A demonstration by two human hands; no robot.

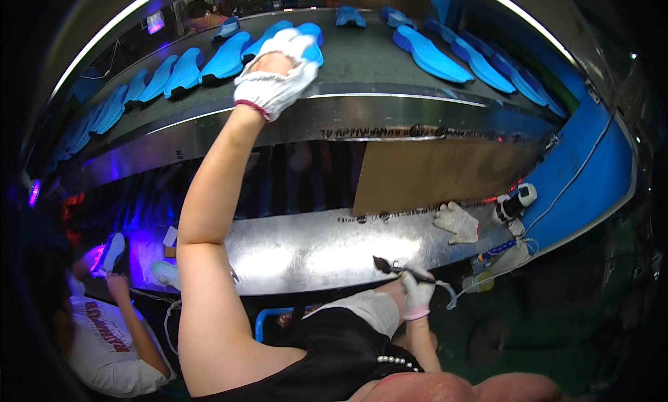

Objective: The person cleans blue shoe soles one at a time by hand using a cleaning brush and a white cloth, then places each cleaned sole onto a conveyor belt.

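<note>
My left hand point(282, 64), in a white knit glove with a dark red cuff, reaches far forward over the conveyor belt. It is at a blue shoe sole point(313, 44), which it partly covers; its fingers are blurred, so their grip cannot be made out. More blue soles point(226, 56) lie in a slanted row to its left, and larger ones point(431, 56) lie to its right. Near my lap, my gloved right hand point(416, 294) is closed around a brush-like tool point(386, 265) with a dark tip. A pale hose point(447, 288) runs by that hand.
Below the belt runs a metal work surface point(306, 256). A loose white glove point(457, 222), a cardboard sheet point(431, 176) and a black-and-white device point(516, 201) are at its right. A co-worker point(115, 339) at lower left holds a shoe point(111, 254) under purple light. Cables hang at right.
</note>
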